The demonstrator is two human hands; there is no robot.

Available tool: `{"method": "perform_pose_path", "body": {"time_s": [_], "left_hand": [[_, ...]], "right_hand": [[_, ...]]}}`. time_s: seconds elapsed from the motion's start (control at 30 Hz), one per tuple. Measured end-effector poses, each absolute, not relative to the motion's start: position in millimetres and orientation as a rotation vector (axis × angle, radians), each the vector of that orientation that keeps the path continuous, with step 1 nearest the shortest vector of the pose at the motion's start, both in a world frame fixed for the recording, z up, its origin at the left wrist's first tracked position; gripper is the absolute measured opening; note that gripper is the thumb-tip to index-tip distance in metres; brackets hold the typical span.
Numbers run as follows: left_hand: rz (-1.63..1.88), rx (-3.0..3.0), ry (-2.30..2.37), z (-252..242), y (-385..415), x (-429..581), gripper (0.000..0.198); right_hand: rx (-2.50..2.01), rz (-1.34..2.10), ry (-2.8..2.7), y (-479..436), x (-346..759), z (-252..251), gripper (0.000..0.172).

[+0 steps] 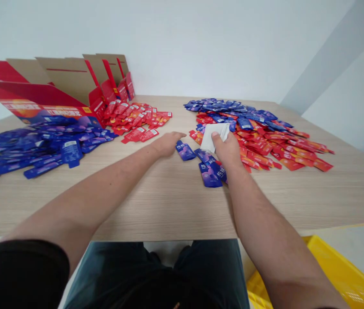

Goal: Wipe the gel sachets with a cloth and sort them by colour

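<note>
My right hand [227, 150] is closed on a white packet [214, 134], turned face down, at the near edge of a mixed pile of red and blue packets [265, 133]. My left hand [167, 143] lies on the table with fingers stretched toward a single blue packet [185, 151], its fingertips just touching it. A few more blue packets [210, 171] lie loose below my right hand.
A heap of blue packets [37, 148] covers the left of the wooden table [169, 201]. A smaller heap of red packets [133, 118] lies in front of flattened red cardboard boxes [56, 92] at the back left. A yellow bin [330, 274] stands on the floor at lower right.
</note>
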State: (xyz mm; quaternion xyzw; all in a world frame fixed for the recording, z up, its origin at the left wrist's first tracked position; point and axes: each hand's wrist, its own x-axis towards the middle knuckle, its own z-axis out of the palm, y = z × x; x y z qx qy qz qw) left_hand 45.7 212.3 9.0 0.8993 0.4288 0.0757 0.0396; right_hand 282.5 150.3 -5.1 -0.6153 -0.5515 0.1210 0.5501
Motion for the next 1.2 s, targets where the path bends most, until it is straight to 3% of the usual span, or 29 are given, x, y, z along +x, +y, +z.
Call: {"method": "perform_pose_path", "body": {"time_s": [0.2,0.43,0.6,0.83,1.07,1.2], "left_hand": [[-0.289,2.716,1.34,11,251,69,0.076],[-0.441,2.755,1.414,12,254,59,0.052],[-0.288,2.646,1.437,9,251,48,0.074],[-0.38,2.57,1.486,14,256,57,0.068],[-0.111,2.339,1.453,13,230,33,0.043],[0.409,1.877,1.425,0,190,2,0.019]], "right_hand": [[-1.49,0.314,-1.309,152,283,-8,0.046],[-1.465,0.345,-1.296,150,282,-7,0.046],[-1.471,0.347,-1.321,148,278,-5,0.045],[-1.457,0.359,-1.319,148,277,-6,0.043],[-1.488,0.345,-1.354,147,277,-8,0.045],[-1.454,0.364,-1.424,145,272,-8,0.045]]}}
